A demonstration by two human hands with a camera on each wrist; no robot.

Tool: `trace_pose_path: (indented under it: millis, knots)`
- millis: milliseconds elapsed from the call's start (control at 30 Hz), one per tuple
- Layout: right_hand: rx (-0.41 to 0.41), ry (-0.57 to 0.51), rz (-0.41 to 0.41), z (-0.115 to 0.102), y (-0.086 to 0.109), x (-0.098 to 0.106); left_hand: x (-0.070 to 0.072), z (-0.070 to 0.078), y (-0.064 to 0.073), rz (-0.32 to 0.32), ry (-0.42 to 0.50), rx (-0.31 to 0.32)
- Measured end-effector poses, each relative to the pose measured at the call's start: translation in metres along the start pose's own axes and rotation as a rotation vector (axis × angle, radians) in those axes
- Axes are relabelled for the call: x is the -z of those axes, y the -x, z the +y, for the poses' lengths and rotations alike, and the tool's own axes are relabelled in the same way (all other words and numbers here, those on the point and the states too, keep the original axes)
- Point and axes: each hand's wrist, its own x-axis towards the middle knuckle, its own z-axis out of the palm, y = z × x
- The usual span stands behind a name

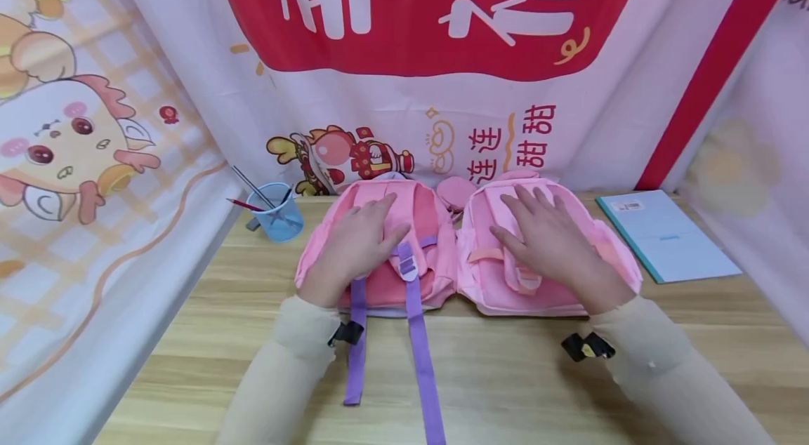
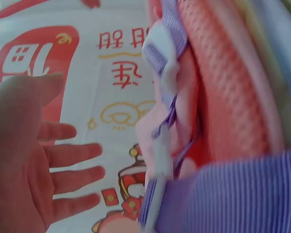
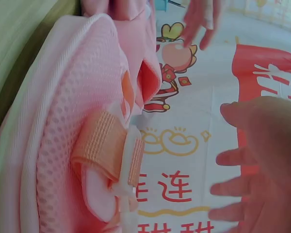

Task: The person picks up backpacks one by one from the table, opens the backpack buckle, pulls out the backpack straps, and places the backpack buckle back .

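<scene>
Two pink backpacks lie side by side on the table, straps facing up. My left hand [image 1: 356,238] is over the left backpack [image 1: 425,213], which has coral mesh and purple straps [image 1: 413,319] trailing toward the front. Above the right backpack [image 1: 493,276], with its peach strap webbing [image 3: 99,141], is my right hand [image 1: 546,234]. Both hands have their fingers spread and hold nothing. In the wrist views a gap shows between each hand and the backpack beneath it. A white buckle [image 2: 162,150] joins the purple webbing on the left one.
A blue mesh pen cup [image 1: 278,213] with pens stands at the back left. On the right lies a light blue notebook [image 1: 670,234]. A small round pink piece [image 1: 455,192] sits between the backpacks. Printed cloth [image 1: 404,94] hangs behind and along both sides of the wooden table [image 1: 505,375].
</scene>
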Motion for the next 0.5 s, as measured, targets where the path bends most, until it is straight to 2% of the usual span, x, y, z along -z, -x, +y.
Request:
trace_pose_path:
  millis: [133, 300, 500]
  knots:
    - [0.05, -0.12, 0.005, -0.001, -0.003, -0.001, 0.008, -0.018, 0.009, -0.048, 0.044, 0.051]
    - [0.104, -0.21, 0.065, -0.004, -0.008, -0.005, 0.012, -0.034, 0.02, -0.083, 0.116, 0.1]
    - [0.1, -0.255, 0.098, -0.01, -0.012, -0.007, 0.015, -0.04, 0.024, -0.063, 0.161, 0.076]
